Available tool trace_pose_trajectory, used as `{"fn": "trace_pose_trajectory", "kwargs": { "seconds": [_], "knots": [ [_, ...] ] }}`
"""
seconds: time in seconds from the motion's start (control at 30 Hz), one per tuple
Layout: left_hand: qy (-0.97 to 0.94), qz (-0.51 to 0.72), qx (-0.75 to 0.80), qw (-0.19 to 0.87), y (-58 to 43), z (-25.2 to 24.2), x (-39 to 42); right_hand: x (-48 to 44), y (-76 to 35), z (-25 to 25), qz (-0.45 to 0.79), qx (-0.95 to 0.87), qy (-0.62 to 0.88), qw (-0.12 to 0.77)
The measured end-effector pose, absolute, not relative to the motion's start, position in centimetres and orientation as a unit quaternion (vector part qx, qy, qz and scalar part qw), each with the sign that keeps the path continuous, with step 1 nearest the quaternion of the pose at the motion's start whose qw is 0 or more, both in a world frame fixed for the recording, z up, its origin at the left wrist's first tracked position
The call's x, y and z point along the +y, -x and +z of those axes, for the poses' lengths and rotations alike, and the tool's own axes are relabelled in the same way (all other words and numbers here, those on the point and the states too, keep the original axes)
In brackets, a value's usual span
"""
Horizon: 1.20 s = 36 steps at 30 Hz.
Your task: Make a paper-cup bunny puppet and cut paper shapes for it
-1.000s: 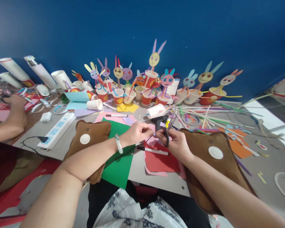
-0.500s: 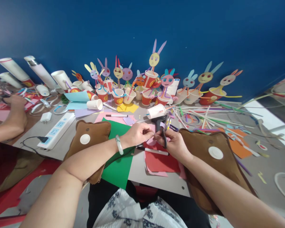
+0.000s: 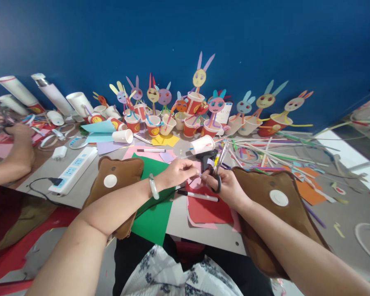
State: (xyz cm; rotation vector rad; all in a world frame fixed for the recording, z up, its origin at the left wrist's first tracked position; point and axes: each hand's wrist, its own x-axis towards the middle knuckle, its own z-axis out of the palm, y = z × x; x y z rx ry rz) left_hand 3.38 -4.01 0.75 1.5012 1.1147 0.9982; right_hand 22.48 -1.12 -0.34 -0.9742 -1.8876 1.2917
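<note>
Above the paper, my left hand (image 3: pixel 178 173) is closed in a pinch; whatever sits between its fingertips is too small to make out. My right hand (image 3: pixel 231 190) grips a pair of scissors (image 3: pixel 222 155) with dark handles, blades pointing up and away from me. Its thumb and fingertip come close to the left fingertips. Just beyond lies a black glue gun (image 3: pixel 205 159), partly covered by the right hand. Below the hands are a capped marker (image 3: pixel 200 195) and stacked red paper (image 3: pixel 211 211). Green paper (image 3: pixel 154 218) lies under my left forearm.
Brown cushions with white discs, one left (image 3: pixel 123 170) and one right (image 3: pixel 262 230), lie under my forearms. Paper cups with rabbit-faced figures (image 3: pixel 216 105) line the blue wall. A power strip (image 3: pixel 74 170) is at left, near another person's arm (image 3: pixel 18 152). Pipe cleaners (image 3: pixel 265 150) spread right.
The scissors have turned in my right hand, so their blades now show more plainly and lean right. My left hand stays pinched in nearly the same place.
</note>
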Motion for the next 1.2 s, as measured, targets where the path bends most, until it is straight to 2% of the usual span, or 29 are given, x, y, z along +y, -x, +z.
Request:
{"fn": "trace_pose_trajectory", "kwargs": {
  "seconds": [0.23,0.37,0.7,0.87,1.2],
  "knots": [
    [-0.533,0.481,0.406,0.566,-3.2,0.7,-3.6,-0.9,-22.8,-0.4,0.608,-0.647,0.341,0.309],
    [-0.547,0.462,0.345,0.606,-3.5,0.7,-4.1,-1.1,-22.3,-0.4,0.675,-0.575,0.326,0.328],
    [-0.551,0.453,0.288,0.639,-3.7,0.7,-4.4,-1.2,-22.0,-0.3,0.741,-0.535,0.295,0.278],
    [-0.527,0.491,0.338,0.606,-3.7,1.0,-4.2,-1.2,-22.0,-0.6,0.716,-0.538,0.322,0.307],
    [-0.486,0.511,0.429,0.565,-3.7,0.8,-3.7,-0.9,-22.4,-1.7,0.572,-0.625,0.383,0.368]
  ]
}}
